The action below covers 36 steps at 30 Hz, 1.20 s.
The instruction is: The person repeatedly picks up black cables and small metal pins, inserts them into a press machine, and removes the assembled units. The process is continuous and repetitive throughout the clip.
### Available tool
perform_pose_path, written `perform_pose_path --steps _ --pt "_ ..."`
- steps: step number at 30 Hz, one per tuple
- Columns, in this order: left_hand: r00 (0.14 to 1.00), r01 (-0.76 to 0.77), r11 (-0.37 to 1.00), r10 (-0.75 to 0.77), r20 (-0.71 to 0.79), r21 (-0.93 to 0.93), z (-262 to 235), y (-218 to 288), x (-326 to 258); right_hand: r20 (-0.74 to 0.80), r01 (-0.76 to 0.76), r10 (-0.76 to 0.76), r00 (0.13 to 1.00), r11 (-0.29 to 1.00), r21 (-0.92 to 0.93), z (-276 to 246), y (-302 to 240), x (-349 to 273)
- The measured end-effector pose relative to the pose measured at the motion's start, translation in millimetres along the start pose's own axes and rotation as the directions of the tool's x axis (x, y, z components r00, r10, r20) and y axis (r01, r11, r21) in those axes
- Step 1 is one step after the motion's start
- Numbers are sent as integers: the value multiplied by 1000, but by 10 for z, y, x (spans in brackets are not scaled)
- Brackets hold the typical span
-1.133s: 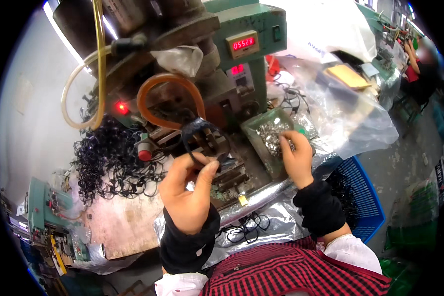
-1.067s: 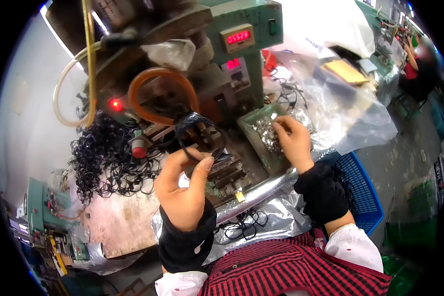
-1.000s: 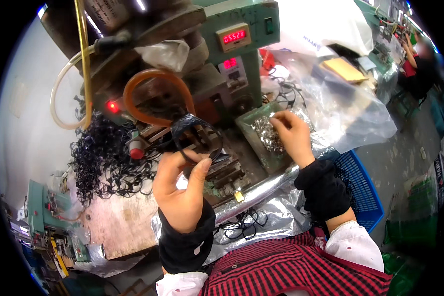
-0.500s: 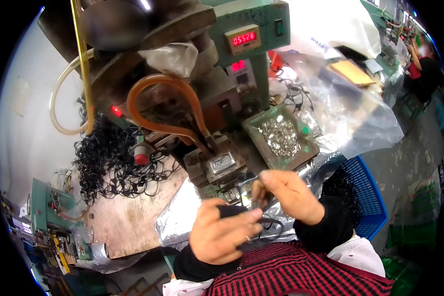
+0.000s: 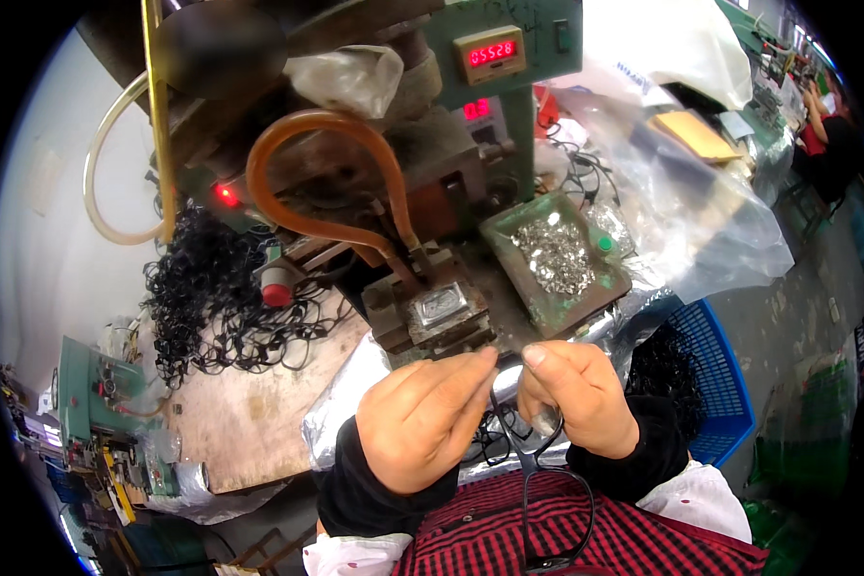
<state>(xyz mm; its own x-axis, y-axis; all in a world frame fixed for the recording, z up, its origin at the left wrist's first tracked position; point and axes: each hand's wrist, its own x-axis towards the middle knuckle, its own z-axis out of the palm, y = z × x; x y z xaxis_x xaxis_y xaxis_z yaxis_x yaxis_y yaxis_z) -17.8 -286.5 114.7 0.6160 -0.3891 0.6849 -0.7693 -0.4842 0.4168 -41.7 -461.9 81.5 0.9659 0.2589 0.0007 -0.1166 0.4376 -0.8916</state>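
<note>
We see two hands at lower centre: the left hand (image 5: 422, 422) and right hand (image 5: 576, 398) both pinch one thin black cord loop (image 5: 547, 499) that hangs down over the red plaid shirt. One green tray of small metal pieces (image 5: 557, 259) sits above them, on a cluttered press bench, and one blue basket (image 5: 720, 384) at right.

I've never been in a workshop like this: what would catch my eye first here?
Probably the two bare hands, left hand and right hand, held close together at centre over a thin black cord loop. Behind them stands a green machine with an orange hose, a tray of small metal pieces to its right, and a heap of black loops to the left.
</note>
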Motion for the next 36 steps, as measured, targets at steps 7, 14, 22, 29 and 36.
perform_pose_path --steps 7,14,22,29,36 --pt "996 -86 995 84 38 47 60 -61 66 -32 8 -7 999 999 33 -7 88 -28" --pt "952 -293 940 269 148 174 146 -292 -59 -43 -66 64 997 997 -27 -120 177 16" --pt "982 149 989 -148 114 4 55 -404 -86 10 -180 180 984 980 87 -42 78 -39" --pt "932 311 936 -266 247 -166 -100 -85 -75 22 -153 152 988 978 138 -40 85 -15" --pt "951 310 947 -309 29 -87 -163 -265 -272 -71 421 -555 829 703 -573 -451 104 190"
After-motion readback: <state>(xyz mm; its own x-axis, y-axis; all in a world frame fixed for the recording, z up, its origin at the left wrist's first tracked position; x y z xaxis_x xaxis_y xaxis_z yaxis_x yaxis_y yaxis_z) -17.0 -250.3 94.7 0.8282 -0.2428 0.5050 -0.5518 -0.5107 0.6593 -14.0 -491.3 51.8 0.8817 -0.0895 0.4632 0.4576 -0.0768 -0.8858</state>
